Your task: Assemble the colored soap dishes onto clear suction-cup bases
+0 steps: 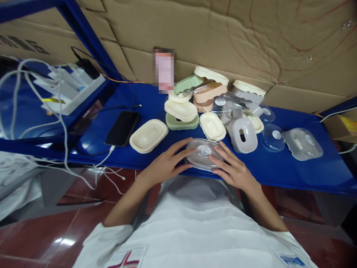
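The left hand [167, 162] and right hand [235, 169] had a clear plastic lid [205, 162] between them at the tabletop's [295, 175] near edge. Each grip was spread wide across its side; whether either pinched firmly, I could not tell. Smooth plastic under splayed fingers could have slipped over that edge, and a careless push back could have knocked the cream tray [212, 127] just behind.

White short-sleeved top [200, 227] with red-marked patch [126, 259] and blue-marked label [291, 260]
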A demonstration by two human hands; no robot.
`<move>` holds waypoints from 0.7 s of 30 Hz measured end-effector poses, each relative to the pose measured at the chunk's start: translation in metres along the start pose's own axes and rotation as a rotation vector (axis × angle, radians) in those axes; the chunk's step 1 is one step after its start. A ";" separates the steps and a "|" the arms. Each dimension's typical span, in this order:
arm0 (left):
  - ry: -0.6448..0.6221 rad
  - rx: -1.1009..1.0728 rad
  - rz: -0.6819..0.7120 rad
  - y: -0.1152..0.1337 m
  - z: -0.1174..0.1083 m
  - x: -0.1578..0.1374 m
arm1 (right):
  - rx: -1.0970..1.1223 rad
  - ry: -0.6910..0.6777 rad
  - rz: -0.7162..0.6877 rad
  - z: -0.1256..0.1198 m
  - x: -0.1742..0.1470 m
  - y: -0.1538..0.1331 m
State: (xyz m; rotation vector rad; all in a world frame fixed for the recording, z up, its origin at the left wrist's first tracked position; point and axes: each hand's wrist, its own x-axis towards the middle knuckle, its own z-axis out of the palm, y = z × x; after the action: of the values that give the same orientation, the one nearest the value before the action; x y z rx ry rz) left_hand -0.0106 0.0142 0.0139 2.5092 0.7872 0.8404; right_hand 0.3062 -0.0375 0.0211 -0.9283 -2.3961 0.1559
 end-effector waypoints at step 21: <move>-0.048 -0.035 -0.045 -0.001 0.003 -0.001 | -0.057 0.045 -0.024 0.004 -0.014 -0.006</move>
State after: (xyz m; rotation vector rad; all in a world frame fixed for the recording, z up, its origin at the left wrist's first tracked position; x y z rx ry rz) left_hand -0.0097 0.0142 0.0110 2.4623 0.8031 0.7690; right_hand 0.3095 -0.0508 0.0134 -0.9186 -2.3802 0.0567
